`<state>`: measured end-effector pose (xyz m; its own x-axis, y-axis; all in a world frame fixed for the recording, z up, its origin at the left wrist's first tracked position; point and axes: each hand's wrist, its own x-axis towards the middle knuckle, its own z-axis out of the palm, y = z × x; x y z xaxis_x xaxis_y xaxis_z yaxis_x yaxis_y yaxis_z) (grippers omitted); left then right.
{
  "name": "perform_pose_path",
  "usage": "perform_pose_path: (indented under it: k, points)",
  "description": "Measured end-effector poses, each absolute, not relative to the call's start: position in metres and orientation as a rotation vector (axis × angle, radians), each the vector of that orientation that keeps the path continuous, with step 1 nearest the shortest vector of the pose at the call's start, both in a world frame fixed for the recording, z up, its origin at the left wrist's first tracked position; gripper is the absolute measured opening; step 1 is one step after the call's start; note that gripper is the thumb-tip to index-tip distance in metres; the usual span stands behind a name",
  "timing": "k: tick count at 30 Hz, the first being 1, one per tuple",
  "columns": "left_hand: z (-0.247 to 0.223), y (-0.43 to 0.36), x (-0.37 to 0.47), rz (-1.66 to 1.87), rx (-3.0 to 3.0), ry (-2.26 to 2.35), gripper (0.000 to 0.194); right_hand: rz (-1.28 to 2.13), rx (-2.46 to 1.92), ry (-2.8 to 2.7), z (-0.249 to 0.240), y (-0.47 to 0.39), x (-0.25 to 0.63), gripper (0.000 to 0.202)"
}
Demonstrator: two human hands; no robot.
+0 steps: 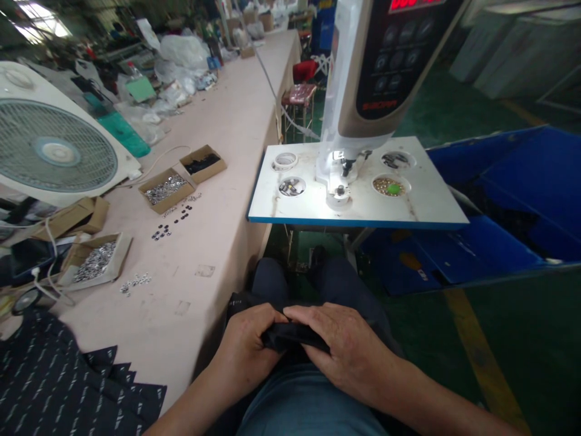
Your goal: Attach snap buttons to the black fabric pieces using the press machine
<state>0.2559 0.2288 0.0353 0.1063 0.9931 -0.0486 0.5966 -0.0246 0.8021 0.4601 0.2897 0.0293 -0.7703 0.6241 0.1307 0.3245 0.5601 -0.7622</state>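
Both of my hands meet over my lap on a piece of dark fabric (293, 334), bunched between them. My left hand (249, 342) grips its left side with the thumb on top. On the other side, my right hand (338, 342) pinches the cloth between thumb and fingers. The rest of the fabric is hard to tell from my dark trousers. Ahead of my hands stands a snap-fastening machine (358, 79) with a lit red display, rising from a white work plate (295, 209).
Cardboard boxes of metal snap parts (167, 189) (97, 263) sit on the left table (236, 121), with loose pieces beside them. A fan (57, 148) stands behind; printed dark fabric (68, 381) lies near left. Blue bins (512, 181) are at right.
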Motion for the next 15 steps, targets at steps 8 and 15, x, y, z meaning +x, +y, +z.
perform_pose_path:
  k: [8,15]
  points:
    - [0.043,0.246,0.252,0.473,1.131,1.342,0.017,1.670,-0.972,-2.092,0.037,0.307,0.455,0.045]
    - [0.038,0.248,0.244,0.440,0.998,1.248,0.016,1.952,-1.053,-1.923,0.036,0.312,0.453,0.042]
